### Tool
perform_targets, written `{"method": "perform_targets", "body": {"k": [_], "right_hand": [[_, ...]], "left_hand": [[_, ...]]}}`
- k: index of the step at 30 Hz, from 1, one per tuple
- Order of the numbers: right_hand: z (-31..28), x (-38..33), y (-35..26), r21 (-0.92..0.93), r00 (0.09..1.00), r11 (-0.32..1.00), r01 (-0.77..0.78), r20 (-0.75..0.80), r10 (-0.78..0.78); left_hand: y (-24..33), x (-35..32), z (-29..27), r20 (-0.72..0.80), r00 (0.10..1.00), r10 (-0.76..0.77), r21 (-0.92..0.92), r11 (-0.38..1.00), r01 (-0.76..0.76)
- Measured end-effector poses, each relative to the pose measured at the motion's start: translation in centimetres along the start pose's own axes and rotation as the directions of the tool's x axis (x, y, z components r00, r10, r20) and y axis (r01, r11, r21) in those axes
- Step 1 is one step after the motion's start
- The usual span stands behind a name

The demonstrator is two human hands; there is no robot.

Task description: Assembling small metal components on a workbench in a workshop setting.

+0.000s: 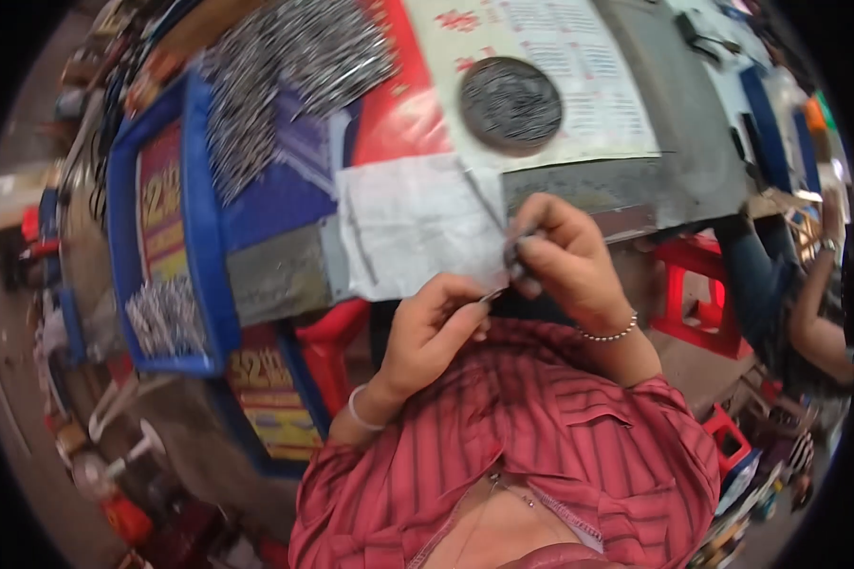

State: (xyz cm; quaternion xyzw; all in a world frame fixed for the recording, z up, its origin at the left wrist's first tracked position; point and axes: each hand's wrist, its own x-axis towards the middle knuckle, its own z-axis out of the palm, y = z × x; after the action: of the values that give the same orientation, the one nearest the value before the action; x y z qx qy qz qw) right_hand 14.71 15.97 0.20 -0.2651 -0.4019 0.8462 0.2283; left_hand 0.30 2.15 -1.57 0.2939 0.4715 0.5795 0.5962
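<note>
My left hand (436, 327) is closed in a pinch on a small thin metal piece (491, 296) at the table's near edge. My right hand (569, 256), just beside it, has its fingers curled together around something small and dark that I cannot make out. A thin dark rod (482, 194) runs over the white sheet (417, 213) toward the right fingertips; whether they touch it is unclear. Another thin rod (359, 237) lies on the sheet's left side. Beyond the sheet stands a round dish (511, 102) full of slim dark metal pieces.
A large heap of slim silvery metal pieces (304, 57) covers the far left of the table. At the left is a blue tray (220, 322) with a smaller pile. Red stools (697, 294) stand below, and a person's arm (816, 313) shows at the far right.
</note>
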Motion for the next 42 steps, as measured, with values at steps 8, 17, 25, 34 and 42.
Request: {"method": "perform_targets", "body": {"k": [8, 17, 25, 34, 42], "right_hand": [[0.2, 0.5, 1.0, 0.059, 0.993, 0.998, -0.017, 0.115, 0.01], [0.3, 0.6, 0.9, 0.009, 0.993, 1.0, -0.03, 0.116, 0.029], [0.8, 0.2, 1.3, -0.04, 0.997, 0.997, -0.066, 0.028, 0.067], [1.2, -0.6, 2.7, -0.278, 0.992, 0.955, 0.103, -0.039, -0.118], [1.0, -0.4, 3.3, -0.27, 0.986, 0.951, 0.151, -0.025, -0.164]], "left_hand": [[0.3, 0.2, -0.5, 0.023, 0.999, -0.027, -0.022, 0.999, 0.028], [0.5, 0.4, -0.6, 0.048, 0.996, -0.069, -0.062, 0.995, 0.072], [-0.3, 0.2, -0.5, -0.023, 0.999, -0.035, -0.004, 0.999, 0.035], [0.2, 0.6, 0.0, -0.095, 0.923, 0.372, 0.61, 0.755, -0.241], [0.6, 0.6, -0.1, 0.054, 0.816, 0.576, 0.852, 0.4, -0.339]]}}
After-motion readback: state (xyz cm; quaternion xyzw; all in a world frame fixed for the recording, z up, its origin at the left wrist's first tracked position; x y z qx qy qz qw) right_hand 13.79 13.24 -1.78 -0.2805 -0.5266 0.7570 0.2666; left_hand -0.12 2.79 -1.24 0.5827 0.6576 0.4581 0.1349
